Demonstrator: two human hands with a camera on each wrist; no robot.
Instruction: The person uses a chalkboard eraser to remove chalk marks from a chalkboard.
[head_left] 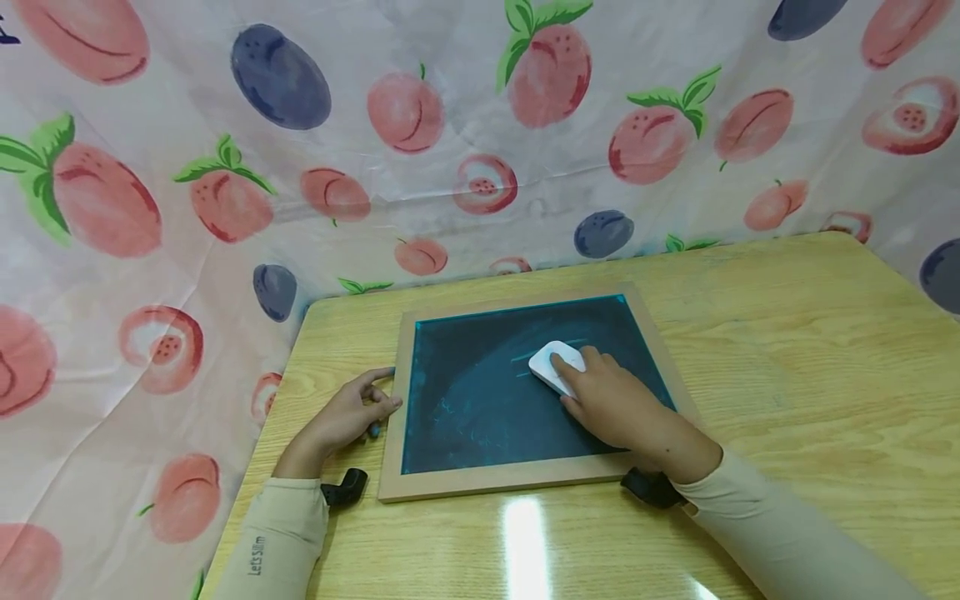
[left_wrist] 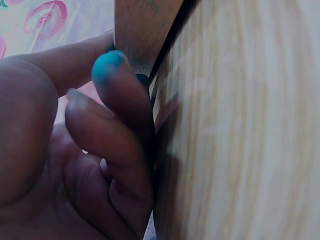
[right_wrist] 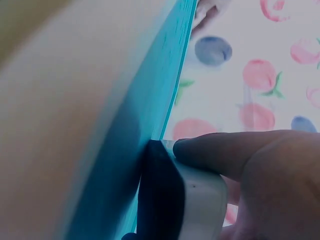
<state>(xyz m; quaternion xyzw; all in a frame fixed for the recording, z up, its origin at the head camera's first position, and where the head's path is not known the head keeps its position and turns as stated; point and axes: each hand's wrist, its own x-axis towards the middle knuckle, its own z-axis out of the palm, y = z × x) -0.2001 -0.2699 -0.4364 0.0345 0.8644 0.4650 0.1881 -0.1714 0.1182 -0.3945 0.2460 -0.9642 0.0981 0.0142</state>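
A framed chalkboard (head_left: pixel 487 400) lies flat on the table, with pale blue chalk smears and a few short strokes on its dark surface. My right hand (head_left: pixel 611 404) grips a white chalkboard eraser (head_left: pixel 562 349) right of the board's middle, index finger laid along its top. In the right wrist view, the eraser's dark felt pad (right_wrist: pixel 161 195) is against the board. At the board's left side, my left hand (head_left: pixel 348 417) touches the wooden frame (head_left: pixel 400 417) with thumb and index finger. One of its fingertips (left_wrist: pixel 107 65) is blue with chalk in the left wrist view.
The light wood table (head_left: pixel 787 358) extends right of the board and in front of it, with a bright glare near the front. A fruit-print cloth (head_left: pixel 450 175) hangs behind the table and along its left side. Black wrist-camera mounts (head_left: pixel 347 487) jut out by both sleeves.
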